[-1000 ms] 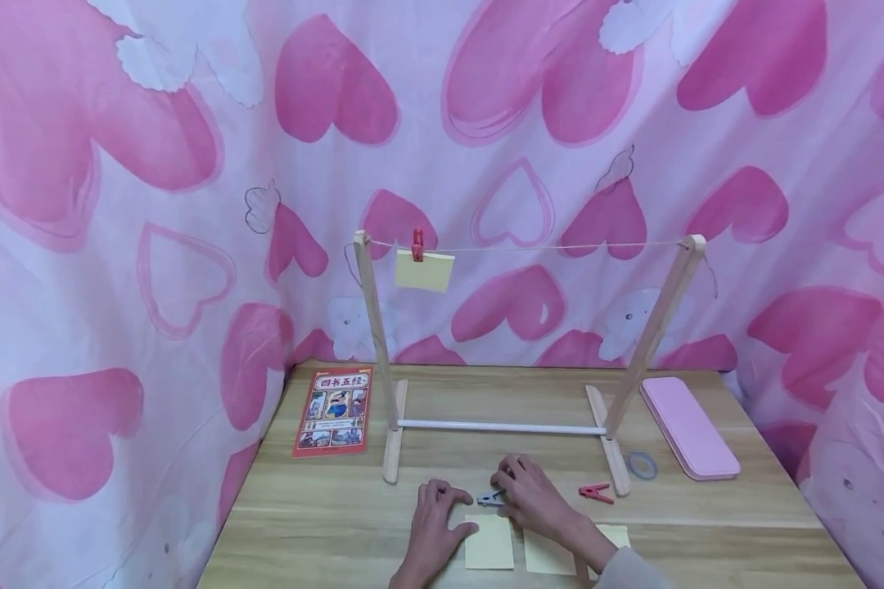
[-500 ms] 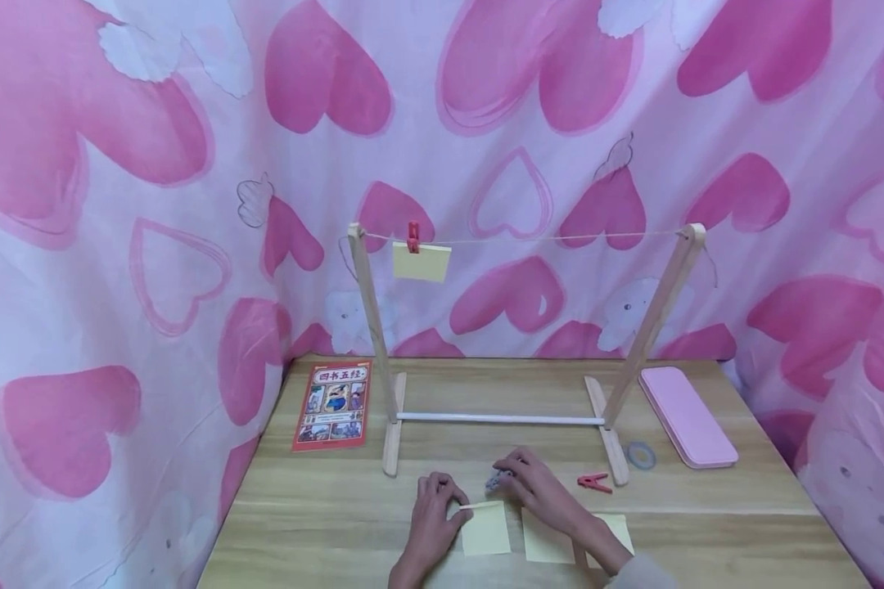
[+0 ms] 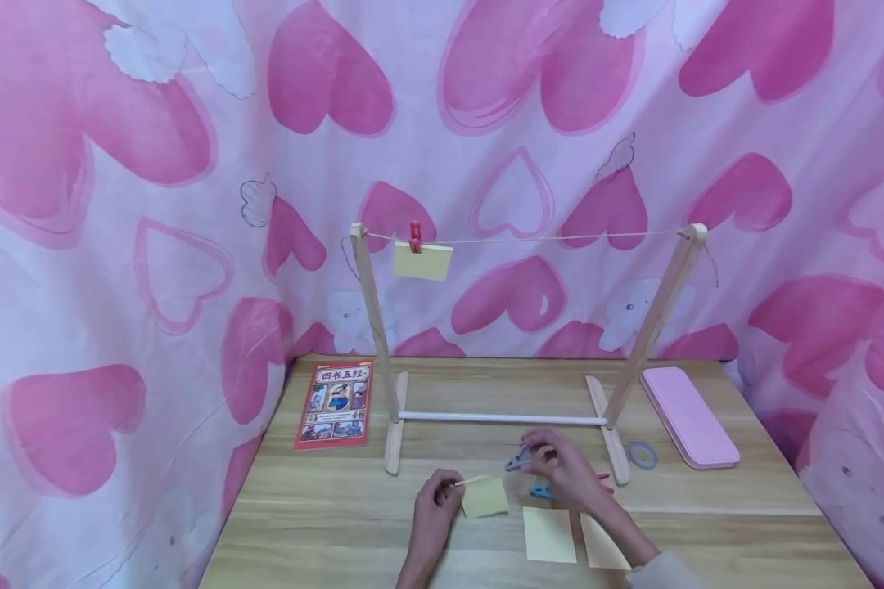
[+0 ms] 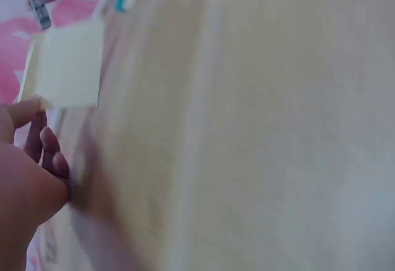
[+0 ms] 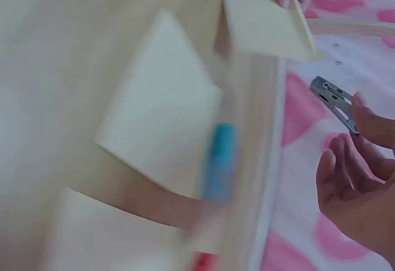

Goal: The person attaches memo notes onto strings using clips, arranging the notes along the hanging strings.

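Observation:
My left hand (image 3: pixel 436 507) pinches a pale yellow paper note (image 3: pixel 486 496) by its corner, raised off the table; a narrow strip along its top edge is folded over. To its right, my right hand (image 3: pixel 560 466) holds a grey clothespin (image 5: pixel 334 101) between thumb and fingers, apart from the note. A blue clothespin (image 3: pixel 541 489) lies on the table below the right hand. Behind that hand, a red clothespin (image 3: pixel 602 476) is partly hidden. Two more yellow notes (image 3: pixel 549 536) lie flat nearer me, the right one partly covered by my forearm.
A wooden frame (image 3: pixel 648 343) with a string (image 3: pixel 545 240) stands at the back. On the string, another red clothespin (image 3: pixel 415 237) holds a yellow note (image 3: pixel 423 263). A red booklet (image 3: pixel 334 406) lies left; a pink case (image 3: pixel 689 417) and a tape ring (image 3: pixel 642 455) lie right.
My right hand has picked up the grey clothespin and moved it up and right, uncovering the blue one. My left hand has lifted the note from the table.

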Available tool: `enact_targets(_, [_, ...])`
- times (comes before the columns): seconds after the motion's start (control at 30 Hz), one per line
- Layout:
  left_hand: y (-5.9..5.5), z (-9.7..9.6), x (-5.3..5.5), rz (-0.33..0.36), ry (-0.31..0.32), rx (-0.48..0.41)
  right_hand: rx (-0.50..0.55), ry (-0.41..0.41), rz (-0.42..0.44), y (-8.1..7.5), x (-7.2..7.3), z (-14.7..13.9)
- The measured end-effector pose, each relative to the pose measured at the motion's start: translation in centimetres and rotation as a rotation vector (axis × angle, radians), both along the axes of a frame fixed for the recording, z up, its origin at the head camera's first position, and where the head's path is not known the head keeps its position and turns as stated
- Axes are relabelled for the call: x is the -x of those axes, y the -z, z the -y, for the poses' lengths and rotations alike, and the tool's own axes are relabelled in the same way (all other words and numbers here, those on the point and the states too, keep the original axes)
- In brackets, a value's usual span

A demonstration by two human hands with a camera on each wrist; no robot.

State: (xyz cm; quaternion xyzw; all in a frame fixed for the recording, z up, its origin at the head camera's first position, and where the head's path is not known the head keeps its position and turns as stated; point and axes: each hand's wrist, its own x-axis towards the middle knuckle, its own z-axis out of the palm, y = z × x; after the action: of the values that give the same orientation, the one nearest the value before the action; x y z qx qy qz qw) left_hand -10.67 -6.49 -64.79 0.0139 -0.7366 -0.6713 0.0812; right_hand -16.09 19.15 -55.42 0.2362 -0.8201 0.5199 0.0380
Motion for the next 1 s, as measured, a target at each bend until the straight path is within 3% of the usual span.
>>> enact_targets(0.07, [-1.4,-0.6,0.6,0.019,-0.010,-0.036,-0.033,0.025,-0.086,-1.9,0.6,-0.3])
enact_targets(0.13, [-4.1,-1.0,1.3,0.061,-0.003,-0.061,-0.082,0.033,-0.156,-4.5,1.3,-0.5])
enact_targets(0.2, [-7.5,-1.2,2.0,0.113,-0.003,-0.082,-0.125,0.036,-0.198,-7.6,2.0,-0.6])
enact_targets(0.27, [-10.3,-1.4,3.1,0.094,-0.018,-0.117,-0.155,0.023,-0.244,-10.8,2.7,-0.5])
enact_targets(0.43, [-17.1,-1.9,6.1,-0.008,-0.068,-0.168,-0.169,-0.019,-0.381,-18.5,3.7,0.0])
enact_targets(0.63, [-24.3,-2.4,9.3,-0.197,-0.108,-0.146,-0.160,-0.049,-0.428,-27.3,4.7,0.7])
enact_targets(0.8, [-28.4,-2.7,11.1,-0.270,-0.131,-0.146,-0.146,-0.076,-0.513,-31.7,7.1,1.9])
enact_targets(1.0, [-31.2,-3.0,12.6,-0.294,-0.165,-0.159,-0.217,-0.019,-0.531,-34.8,9.7,3.2])
